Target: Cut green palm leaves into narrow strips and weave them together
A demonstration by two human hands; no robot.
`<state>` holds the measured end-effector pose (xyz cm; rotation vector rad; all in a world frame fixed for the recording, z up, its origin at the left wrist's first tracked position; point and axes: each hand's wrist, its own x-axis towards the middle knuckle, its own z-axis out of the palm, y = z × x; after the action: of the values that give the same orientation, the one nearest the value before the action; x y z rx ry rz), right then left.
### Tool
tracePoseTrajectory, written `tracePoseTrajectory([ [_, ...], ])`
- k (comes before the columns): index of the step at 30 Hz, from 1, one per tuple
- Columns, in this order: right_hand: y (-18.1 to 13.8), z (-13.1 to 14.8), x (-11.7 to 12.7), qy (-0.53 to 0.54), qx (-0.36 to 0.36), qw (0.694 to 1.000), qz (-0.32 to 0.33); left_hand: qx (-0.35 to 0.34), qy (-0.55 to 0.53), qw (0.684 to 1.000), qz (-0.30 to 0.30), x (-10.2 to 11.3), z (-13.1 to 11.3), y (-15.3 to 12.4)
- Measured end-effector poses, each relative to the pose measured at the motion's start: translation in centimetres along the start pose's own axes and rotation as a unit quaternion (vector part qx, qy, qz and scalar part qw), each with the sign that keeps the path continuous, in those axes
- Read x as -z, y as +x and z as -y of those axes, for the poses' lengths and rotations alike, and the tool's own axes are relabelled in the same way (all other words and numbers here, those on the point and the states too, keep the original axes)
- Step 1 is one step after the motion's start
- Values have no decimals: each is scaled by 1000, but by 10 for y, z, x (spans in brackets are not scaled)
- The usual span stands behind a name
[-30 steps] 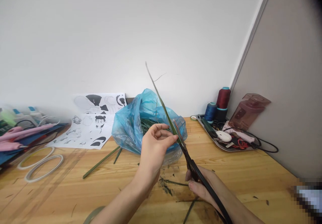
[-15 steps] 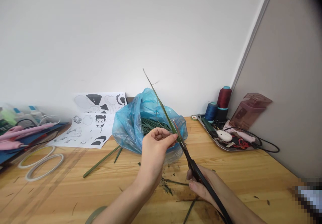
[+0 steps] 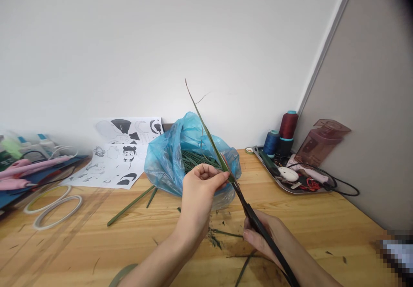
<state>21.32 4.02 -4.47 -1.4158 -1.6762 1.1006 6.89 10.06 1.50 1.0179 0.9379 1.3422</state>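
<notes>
My left hand (image 3: 198, 192) pinches a long thin green leaf strip (image 3: 206, 132) between thumb and fingers; the strip rises up and to the left in front of the wall. My right hand (image 3: 263, 237) grips black scissors (image 3: 254, 222), whose blades meet the strip just right of my left fingertips. Behind my hands stands a blue plastic bag (image 3: 171, 158) with more green strips inside. Small green trimmings (image 3: 214, 237) lie on the wooden table (image 3: 322, 222) below my hands.
A cut green stem (image 3: 130, 206) lies left of the bag. Printed cartoon sheets (image 3: 124, 151) lean at the wall. Tape rings (image 3: 56, 209) and pink tools (image 3: 19, 171) lie at left. A metal tray (image 3: 290, 175) with thread spools (image 3: 285, 125) sits at right.
The scissor blades have closed on the strip beside my left fingertips, and my right hand has shifted slightly right. The strip's tip dipped and then rose again.
</notes>
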Motion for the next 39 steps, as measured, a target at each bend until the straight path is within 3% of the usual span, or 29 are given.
tracePoseTrajectory([
  [8, -4, 7, -1, 37, -29, 999, 11, -6, 6, 1000, -2, 0, -6, -3],
  [25, -4, -1, -6, 38, -96, 994, -34, -21, 10, 1000, 4, 1, -11, -3],
  [32, -4, -4, -2, 30, -62, 997, -21, -8, 13, 1000, 27, 0, -8, -5],
  [39, -3, 2, 0, 31, -90, 995, -20, -3, 23, 999, 31, 1, -9, -4],
])
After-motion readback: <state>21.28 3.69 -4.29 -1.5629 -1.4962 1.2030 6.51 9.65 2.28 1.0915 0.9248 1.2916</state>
